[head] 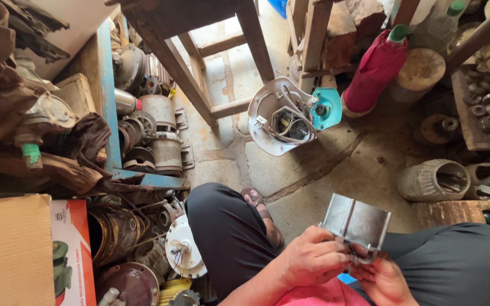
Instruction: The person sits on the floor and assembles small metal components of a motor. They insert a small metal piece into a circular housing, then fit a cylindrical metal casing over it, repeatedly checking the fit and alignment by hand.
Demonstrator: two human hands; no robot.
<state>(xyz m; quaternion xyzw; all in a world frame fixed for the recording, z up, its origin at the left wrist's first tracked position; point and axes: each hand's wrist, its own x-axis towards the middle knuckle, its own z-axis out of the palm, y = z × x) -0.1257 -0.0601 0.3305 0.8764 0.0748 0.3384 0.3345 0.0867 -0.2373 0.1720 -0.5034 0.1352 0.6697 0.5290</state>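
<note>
The left hand (313,258) and right hand (382,279) are both clamped on the lower edge of a bent metal plate (357,221), held over the lap at five o'clock in the view. Its edges look thin, so a slip could nick a finger or drop it onto the concrete floor (307,170), toward the opened fan housing (282,116) at twelve o'clock.

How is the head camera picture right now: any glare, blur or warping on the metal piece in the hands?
Head view: the folded metal sheet shows soft sheen, no blown-out glare; both the left hand and the right hand look sharp. The concrete floor is evenly daylit, while the shelf of motor parts sits in shade. Wide-angle bending shows toward the edges.
</note>
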